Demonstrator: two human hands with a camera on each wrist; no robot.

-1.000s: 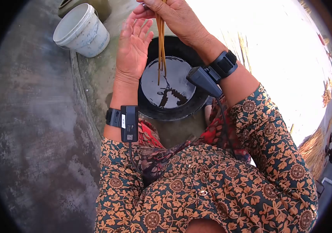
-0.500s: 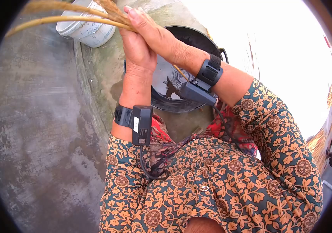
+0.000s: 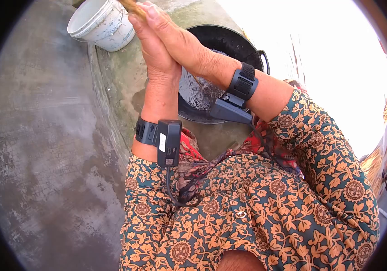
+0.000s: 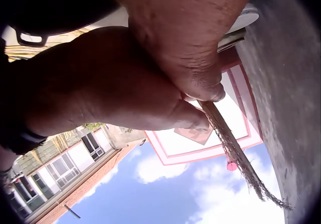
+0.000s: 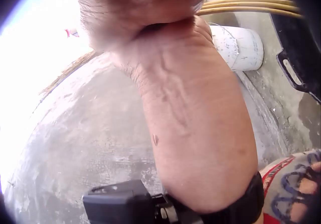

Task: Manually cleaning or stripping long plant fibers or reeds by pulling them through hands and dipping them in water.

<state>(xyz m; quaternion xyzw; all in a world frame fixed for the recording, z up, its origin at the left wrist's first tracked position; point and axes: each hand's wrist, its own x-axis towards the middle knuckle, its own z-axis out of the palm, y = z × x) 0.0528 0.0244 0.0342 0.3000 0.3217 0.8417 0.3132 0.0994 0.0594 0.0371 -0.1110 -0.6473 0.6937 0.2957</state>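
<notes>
Evidently the left hand (image 3: 153, 53) and right hand (image 3: 178, 44) press stalks (image 4: 226, 136) between them; finger curl I cannot tell.

grey floor (image 3: 53, 158) (patchy), white bucket (image 3: 114, 30), black basin (image 3: 235, 49) on it

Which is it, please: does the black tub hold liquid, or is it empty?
The black tub holds liquid: a shiny, rippled surface shows inside it in the head view.
</notes>
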